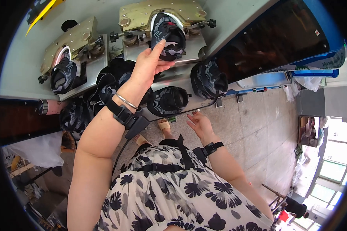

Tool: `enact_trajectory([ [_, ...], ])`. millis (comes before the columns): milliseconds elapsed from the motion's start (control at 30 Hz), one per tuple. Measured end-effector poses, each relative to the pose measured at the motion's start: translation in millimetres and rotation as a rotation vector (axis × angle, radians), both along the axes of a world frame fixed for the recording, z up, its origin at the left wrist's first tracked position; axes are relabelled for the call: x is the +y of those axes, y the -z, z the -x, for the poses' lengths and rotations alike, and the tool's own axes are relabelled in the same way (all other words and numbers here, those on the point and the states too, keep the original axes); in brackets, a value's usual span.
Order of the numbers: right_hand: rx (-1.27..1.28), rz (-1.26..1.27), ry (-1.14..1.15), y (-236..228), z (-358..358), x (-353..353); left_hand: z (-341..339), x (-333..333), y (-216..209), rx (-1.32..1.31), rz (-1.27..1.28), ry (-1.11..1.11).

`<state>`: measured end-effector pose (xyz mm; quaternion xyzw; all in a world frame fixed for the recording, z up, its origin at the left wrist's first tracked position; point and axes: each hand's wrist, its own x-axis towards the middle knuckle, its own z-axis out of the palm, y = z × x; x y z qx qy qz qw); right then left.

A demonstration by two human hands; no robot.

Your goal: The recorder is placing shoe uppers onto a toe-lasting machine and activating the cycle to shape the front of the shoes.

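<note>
My left hand (pixel 149 63) grips a black shoe upper (pixel 168 32) with grey wavy lines, thumb on its collar and fingers at its heel. The toe of this upper sits in the curved white-edged recess of a brass-coloured machine clamp (pixel 142 16). Lower down, my right hand (pixel 199 125) hangs just off the front edge of the metal shelf (pixel 184 75), fingers apart and holding nothing. Closest to it lies another black upper (pixel 167 101), and a further upper (pixel 209 79) rests to the right.
On the left, a second clamp (pixel 71 42) holds a black upper (pixel 63 75). Several more dark uppers (pixel 75 115) are heaped below it, beside a pink cylinder (pixel 52 107). A dark glossy panel (pixel 272 36) borders the right. Cables trail from my wrist straps (pixel 123 115).
</note>
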<state>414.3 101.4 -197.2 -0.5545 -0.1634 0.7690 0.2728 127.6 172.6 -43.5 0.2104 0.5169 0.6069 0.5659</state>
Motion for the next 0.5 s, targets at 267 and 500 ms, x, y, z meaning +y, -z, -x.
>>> enact_trajectory([
  [267, -0.221, -0.045, -0.031, 14.9, -9.2, 13.7, -9.6, 6.6, -14.6, 0.048, -0.002, 0.022],
  [500, -0.688, -0.642, -0.624, -44.1, -4.6, 10.5, -22.2, -8.5, -6.1, -0.209, -0.103, 0.032],
])
